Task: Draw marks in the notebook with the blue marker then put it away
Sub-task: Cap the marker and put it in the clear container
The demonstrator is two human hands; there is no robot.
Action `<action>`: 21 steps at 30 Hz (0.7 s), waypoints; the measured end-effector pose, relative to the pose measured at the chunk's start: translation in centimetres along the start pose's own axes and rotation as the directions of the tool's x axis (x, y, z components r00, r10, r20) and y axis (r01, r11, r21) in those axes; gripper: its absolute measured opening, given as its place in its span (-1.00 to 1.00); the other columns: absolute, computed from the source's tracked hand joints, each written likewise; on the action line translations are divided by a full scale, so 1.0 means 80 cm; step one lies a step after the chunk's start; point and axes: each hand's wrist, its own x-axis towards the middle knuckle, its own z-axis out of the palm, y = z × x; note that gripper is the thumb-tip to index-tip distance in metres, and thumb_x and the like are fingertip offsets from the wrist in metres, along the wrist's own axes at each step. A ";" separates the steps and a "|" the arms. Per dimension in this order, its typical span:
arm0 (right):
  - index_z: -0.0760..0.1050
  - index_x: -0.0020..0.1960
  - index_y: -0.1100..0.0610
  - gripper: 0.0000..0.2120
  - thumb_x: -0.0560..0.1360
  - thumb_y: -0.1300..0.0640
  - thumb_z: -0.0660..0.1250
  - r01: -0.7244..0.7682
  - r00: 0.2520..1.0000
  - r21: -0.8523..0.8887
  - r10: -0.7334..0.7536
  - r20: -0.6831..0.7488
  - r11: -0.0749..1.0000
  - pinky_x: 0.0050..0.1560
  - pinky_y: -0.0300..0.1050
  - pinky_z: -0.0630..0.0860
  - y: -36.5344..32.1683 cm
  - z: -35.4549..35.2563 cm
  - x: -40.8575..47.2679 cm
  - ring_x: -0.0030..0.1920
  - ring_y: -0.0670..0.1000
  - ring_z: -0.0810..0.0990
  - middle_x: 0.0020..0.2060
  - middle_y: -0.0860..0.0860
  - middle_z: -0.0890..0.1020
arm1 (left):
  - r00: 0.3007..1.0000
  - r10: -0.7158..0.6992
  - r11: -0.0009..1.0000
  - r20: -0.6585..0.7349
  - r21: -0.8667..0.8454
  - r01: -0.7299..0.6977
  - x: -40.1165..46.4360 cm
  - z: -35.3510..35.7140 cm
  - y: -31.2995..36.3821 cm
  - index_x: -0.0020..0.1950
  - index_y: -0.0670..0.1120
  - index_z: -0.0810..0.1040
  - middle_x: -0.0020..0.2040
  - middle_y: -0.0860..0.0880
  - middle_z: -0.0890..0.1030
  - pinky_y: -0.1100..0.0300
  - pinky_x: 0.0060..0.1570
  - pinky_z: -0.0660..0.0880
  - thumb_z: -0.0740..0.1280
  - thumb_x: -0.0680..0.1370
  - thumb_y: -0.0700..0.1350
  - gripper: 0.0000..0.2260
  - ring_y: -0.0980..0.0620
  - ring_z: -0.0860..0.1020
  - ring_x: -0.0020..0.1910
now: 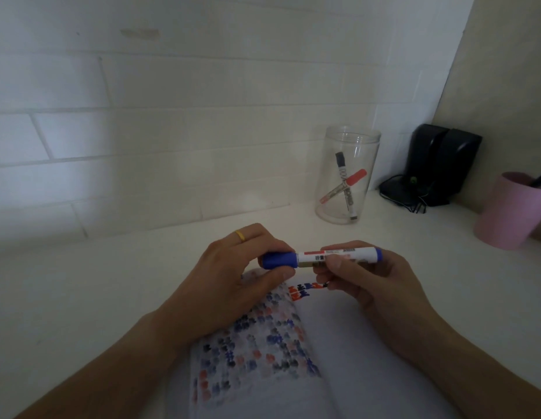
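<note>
I hold the blue marker (323, 257) level above the open notebook (338, 352), cap pointing left. My left hand (233, 276), with a yellow ring, pinches the blue cap. My right hand (371, 285) grips the white barrel. The cap sits on the marker. The notebook's left page is covered with rows of blue, red and dark marks; a short row of fresh marks runs along the top of the right page. My forearms hide parts of both pages.
A clear plastic jar (347, 176) stands at the back right with a red marker and a black marker inside. A black device (438, 164) with cables sits in the corner. A pink cup (510, 210) stands at the right edge. White tiled wall behind.
</note>
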 end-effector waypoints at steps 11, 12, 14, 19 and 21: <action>0.71 -0.02 0.21 -0.62 0.24 0.03 0.58 0.005 0.997 0.068 -0.010 0.077 0.998 -0.02 -0.14 0.66 -0.003 0.000 0.001 -0.07 0.15 0.75 -0.08 0.25 0.75 | 0.996 -0.090 0.993 0.021 -0.070 0.091 -0.004 0.004 0.009 -0.06 -0.05 0.63 -0.26 0.07 0.53 0.36 -0.28 0.35 0.19 0.66 0.06 -0.70 0.07 0.50 -0.30; 0.71 -0.01 0.21 -0.65 0.26 0.06 0.57 0.012 0.996 0.063 -0.018 0.086 0.998 0.00 -0.11 0.65 -0.003 -0.001 0.001 -0.05 0.16 0.75 -0.07 0.24 0.75 | 0.995 -0.096 0.992 0.027 -0.075 0.098 -0.004 0.003 0.010 -0.09 -0.01 0.62 -0.27 0.10 0.52 0.38 -0.28 0.35 0.17 0.66 0.07 -0.70 0.07 0.50 -0.31; 0.70 0.00 0.21 -0.67 0.29 0.08 0.55 0.030 0.994 0.036 -0.034 0.104 0.999 0.03 -0.08 0.65 -0.005 0.000 0.000 -0.03 0.19 0.74 -0.07 0.24 0.74 | 0.994 -0.104 0.991 0.036 -0.079 0.106 -0.004 0.003 0.014 -0.14 0.08 0.56 -0.30 0.14 0.50 0.41 -0.28 0.33 0.15 0.67 0.07 -0.73 0.08 0.51 -0.31; 0.70 0.03 0.20 -0.69 0.33 0.09 0.52 0.074 0.990 -0.079 -0.064 0.124 0.994 0.02 -0.08 0.65 -0.006 -0.001 -0.003 -0.05 0.18 0.73 -0.10 0.24 0.74 | 0.992 -0.112 0.989 0.056 -0.094 0.117 -0.005 -0.001 0.019 -0.21 0.17 0.45 -0.36 0.11 0.49 0.41 -0.31 0.30 0.10 0.68 0.08 -0.72 0.07 0.48 -0.36; 0.70 0.02 0.21 -0.70 0.34 0.11 0.50 0.081 0.989 -0.114 -0.065 0.136 0.990 -0.01 -0.10 0.65 -0.007 -0.002 -0.003 -0.08 0.15 0.73 -0.12 0.21 0.75 | 0.993 -0.100 0.989 0.064 -0.104 0.107 -0.006 0.000 0.019 -0.22 0.22 0.39 -0.37 0.13 0.46 0.41 -0.31 0.29 0.11 0.68 0.07 -0.73 0.09 0.46 -0.38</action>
